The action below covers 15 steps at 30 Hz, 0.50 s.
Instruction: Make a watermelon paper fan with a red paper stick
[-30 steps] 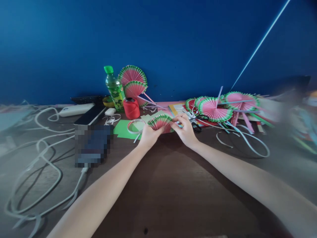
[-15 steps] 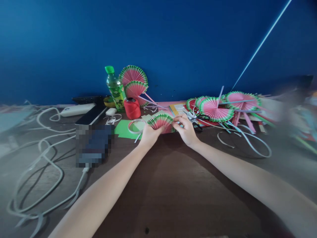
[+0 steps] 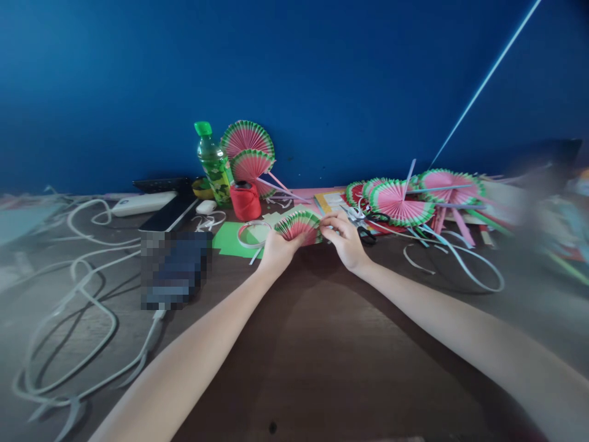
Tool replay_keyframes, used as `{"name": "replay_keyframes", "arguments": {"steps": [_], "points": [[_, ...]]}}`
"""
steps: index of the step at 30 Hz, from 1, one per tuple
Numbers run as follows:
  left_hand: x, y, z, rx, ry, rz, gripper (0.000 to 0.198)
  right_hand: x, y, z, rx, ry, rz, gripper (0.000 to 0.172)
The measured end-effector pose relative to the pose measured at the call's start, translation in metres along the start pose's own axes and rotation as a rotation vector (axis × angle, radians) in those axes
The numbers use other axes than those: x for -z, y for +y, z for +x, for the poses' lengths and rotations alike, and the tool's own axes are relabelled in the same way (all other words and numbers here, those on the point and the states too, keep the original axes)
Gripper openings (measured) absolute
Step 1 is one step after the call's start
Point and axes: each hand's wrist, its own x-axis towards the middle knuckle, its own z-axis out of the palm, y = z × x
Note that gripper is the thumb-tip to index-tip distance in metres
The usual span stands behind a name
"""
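A small pleated paper fan (image 3: 299, 224), pink with a green edge like a watermelon slice, is spread between my two hands above the dark wooden table (image 3: 322, 356). My left hand (image 3: 276, 252) grips its lower left side with closed fingers. My right hand (image 3: 343, 239) pinches its right end. A roll of clear tape (image 3: 252, 234) lies just left of my left hand on a green paper sheet (image 3: 227, 240). Black-handled scissors (image 3: 365, 224) lie just beyond my right hand.
Finished watermelon fans (image 3: 400, 201) and loose paper strips (image 3: 460, 264) are piled at the right. Two more fans (image 3: 248, 150) lean on the blue wall beside a green bottle (image 3: 212, 162) and a red ribbon spool (image 3: 245, 201). White cables (image 3: 83, 288), a phone (image 3: 172, 267) and a power strip (image 3: 142, 202) fill the left.
My right hand has shifted slightly left along the fan's right end. The fan and my left hand stay nearly where they were.
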Motion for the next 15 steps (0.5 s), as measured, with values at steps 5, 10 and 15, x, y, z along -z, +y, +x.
{"name": "replay_keyframes", "arguments": {"steps": [5, 10, 15], "points": [[-0.0007, -0.0005, 0.0005, -0.033, -0.024, 0.019, 0.016, 0.0004, -0.0028, 0.0003, 0.034, 0.018, -0.053, 0.01], [-0.0013, 0.0004, 0.0001, -0.003, -0.013, 0.038, 0.015, -0.0003, -0.0001, 0.0011, 0.037, 0.023, -0.064, 0.014], [-0.0013, 0.0004, -0.0001, 0.017, -0.013, 0.018, 0.014, -0.0006, 0.0026, 0.0018, 0.024, 0.026, -0.054, 0.015]]}}
